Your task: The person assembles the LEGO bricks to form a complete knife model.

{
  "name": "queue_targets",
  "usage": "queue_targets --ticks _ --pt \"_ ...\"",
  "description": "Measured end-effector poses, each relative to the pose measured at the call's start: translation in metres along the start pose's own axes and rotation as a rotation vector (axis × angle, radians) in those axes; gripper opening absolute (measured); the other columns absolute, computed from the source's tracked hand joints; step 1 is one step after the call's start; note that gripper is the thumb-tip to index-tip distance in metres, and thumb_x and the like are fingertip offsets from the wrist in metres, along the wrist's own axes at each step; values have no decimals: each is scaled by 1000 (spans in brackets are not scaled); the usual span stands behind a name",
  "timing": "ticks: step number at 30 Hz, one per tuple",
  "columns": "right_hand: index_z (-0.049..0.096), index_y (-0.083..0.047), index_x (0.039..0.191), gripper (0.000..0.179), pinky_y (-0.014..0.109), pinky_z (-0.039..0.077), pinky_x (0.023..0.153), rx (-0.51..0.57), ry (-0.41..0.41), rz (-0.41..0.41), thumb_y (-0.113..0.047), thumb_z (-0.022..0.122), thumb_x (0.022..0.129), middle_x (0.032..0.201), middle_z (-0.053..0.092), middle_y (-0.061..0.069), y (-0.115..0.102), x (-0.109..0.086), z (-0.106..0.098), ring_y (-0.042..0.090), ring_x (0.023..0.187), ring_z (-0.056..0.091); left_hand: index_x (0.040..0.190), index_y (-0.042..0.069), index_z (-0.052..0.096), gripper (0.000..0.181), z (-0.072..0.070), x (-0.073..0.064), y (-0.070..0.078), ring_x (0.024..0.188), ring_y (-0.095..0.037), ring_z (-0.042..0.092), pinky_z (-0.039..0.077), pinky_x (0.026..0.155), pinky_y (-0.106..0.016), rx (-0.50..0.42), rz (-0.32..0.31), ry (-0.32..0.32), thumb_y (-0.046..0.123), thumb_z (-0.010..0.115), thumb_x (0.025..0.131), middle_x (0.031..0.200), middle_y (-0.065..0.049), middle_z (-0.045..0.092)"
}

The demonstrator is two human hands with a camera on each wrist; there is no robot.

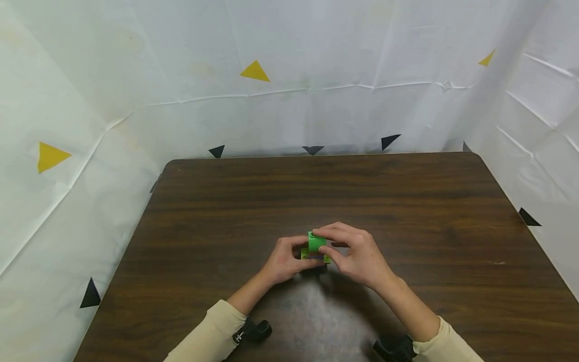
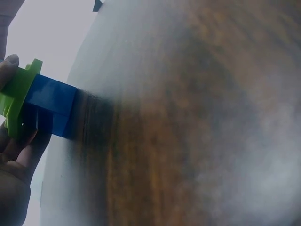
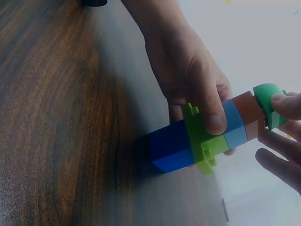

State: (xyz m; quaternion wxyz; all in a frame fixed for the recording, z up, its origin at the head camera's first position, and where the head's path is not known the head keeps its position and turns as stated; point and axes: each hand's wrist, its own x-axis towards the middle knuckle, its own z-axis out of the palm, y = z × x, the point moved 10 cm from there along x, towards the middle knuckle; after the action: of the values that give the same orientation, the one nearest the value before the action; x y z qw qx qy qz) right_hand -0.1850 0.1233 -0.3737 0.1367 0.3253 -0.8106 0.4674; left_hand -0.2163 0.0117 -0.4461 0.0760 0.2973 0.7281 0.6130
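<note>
A small upright stack of toy building bricks stands between my two hands. From the bottom, the right wrist view shows a dark blue part [image 3: 170,147], a wider lime green brick [image 3: 197,136] with studs sticking out at its sides, a light blue brick [image 3: 235,123] and a brown brick [image 3: 249,114]. My left hand [image 1: 281,261] grips the stack around the lime green and light blue bricks, thumb across the front. At the top, my right hand [image 1: 359,255] pinches a green rounded brick [image 1: 316,242] between thumb and fingers, right at the brown brick.
The stack's base is at the dark wood table [image 1: 226,211]. White sheeting [image 1: 339,115] with yellow and black triangles hangs behind the table and along its sides. Black wrist straps with cameras [image 1: 260,332] sit low over the near part of the tabletop.
</note>
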Motion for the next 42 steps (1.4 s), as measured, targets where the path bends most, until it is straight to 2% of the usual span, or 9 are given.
queue_targets --ticks 5,9,12,17,22,30,37,42 --pt "70 -11 120 40 38 57 76 6 -2 3 4 76 83 112 67 -2 0 0 0 16 98 67 114 4 69 39 -1 0 5 92 -15 68 56 78 -35 17 0 8 2 83 78 106 -7 71" --pt "70 -11 120 39 39 57 76 4 -6 1 1 76 84 111 67 -2 0 0 1 16 98 67 118 4 68 44 -4 0 12 99 -21 68 54 85 -42 3 40 26 3 83 77 111 -8 70" --pt "70 -11 120 39 38 57 75 -11 -10 0 1 77 83 110 67 -3 0 0 1 16 97 67 115 2 68 38 -7 0 17 101 -28 67 52 88 -49 -25 76 43 2 81 79 109 -10 70" --pt "70 -13 121 41 35 57 76 -12 -23 36 1 77 83 112 67 -5 1 1 0 14 98 66 111 -1 70 32 -8 1 19 101 -36 66 51 89 -53 -47 84 47 -1 79 80 106 -12 71" --pt "68 -12 123 41 31 57 76 43 -28 82 0 76 84 113 67 -4 7 1 0 15 98 66 112 -2 69 32 -7 0 20 102 -35 66 50 89 -52 -40 80 42 -1 79 81 107 -12 71" --pt "68 -12 123 43 32 57 76 22 -31 55 2 76 83 114 67 -3 5 1 0 15 99 66 111 -3 70 32 -8 0 24 98 -25 69 54 84 -48 -6 132 70 1 80 81 106 -10 72" --pt "69 -11 122 43 34 57 76 -24 -31 43 2 77 82 114 67 -3 1 0 0 16 99 66 115 11 71 35 -6 1 -6 98 -19 69 55 84 -38 -4 145 80 11 82 81 107 0 72" --pt "69 -11 121 44 33 57 75 -34 -15 11 4 77 81 113 67 -2 -2 -1 -1 16 97 67 112 3 71 34 -6 0 8 95 -24 69 56 81 -45 -3 166 90 1 80 80 106 -8 72"
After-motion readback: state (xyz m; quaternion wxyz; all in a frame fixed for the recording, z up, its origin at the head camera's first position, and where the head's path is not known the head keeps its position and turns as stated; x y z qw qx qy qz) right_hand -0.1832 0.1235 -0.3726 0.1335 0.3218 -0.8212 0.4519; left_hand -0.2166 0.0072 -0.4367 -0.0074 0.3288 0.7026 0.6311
